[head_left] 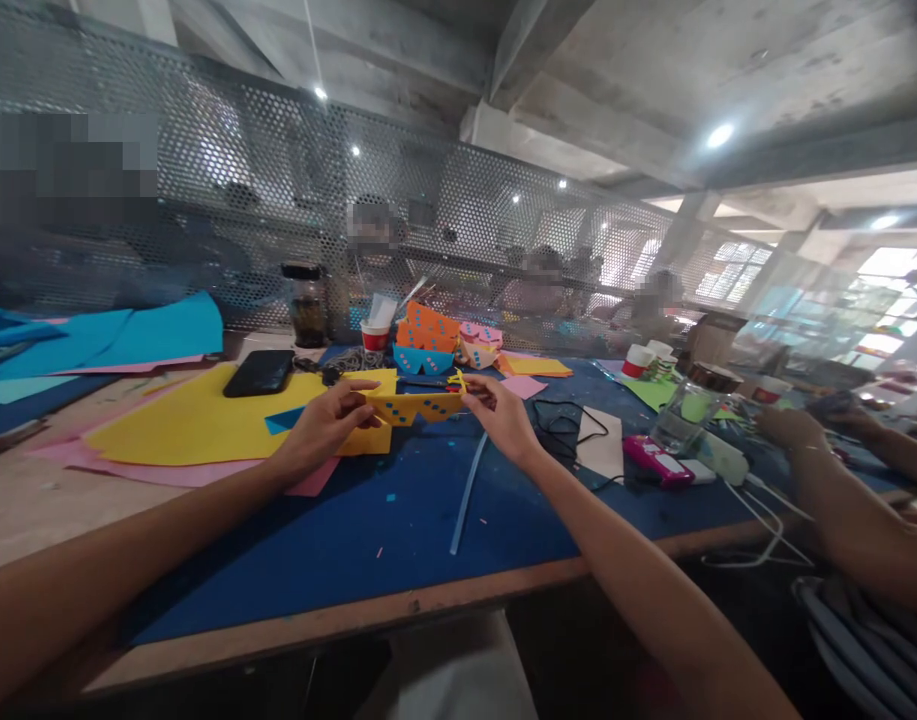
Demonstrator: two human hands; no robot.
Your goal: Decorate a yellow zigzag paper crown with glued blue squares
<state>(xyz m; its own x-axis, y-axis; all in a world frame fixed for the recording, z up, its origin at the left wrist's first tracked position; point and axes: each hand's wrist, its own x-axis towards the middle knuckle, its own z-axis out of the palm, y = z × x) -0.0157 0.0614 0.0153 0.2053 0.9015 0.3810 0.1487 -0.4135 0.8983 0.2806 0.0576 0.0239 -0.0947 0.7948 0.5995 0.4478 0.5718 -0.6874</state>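
Observation:
Both hands hold a yellow paper piece with blue dots and notched lower edge (413, 408) just above the blue table mat. My left hand (330, 415) has its fingers closed on the left end. My right hand (495, 408) pinches the right end between thumb and fingers. Behind it stand similar dotted paper pieces: an orange one (428, 328), a blue one (423, 360) and a pink one (482, 334). A large yellow sheet (195, 415) and a small blue paper piece (282, 421) lie beside my left hand.
A black phone (259, 373) lies on the yellow sheet. A dark-lidded jar (306, 310) and a red-and-white cup (375, 335) stand behind. A translucent stick (468, 495), a black cord (563, 425) and a pink object (657, 460) lie rightward. A co-worker's arm (833, 500) is at right.

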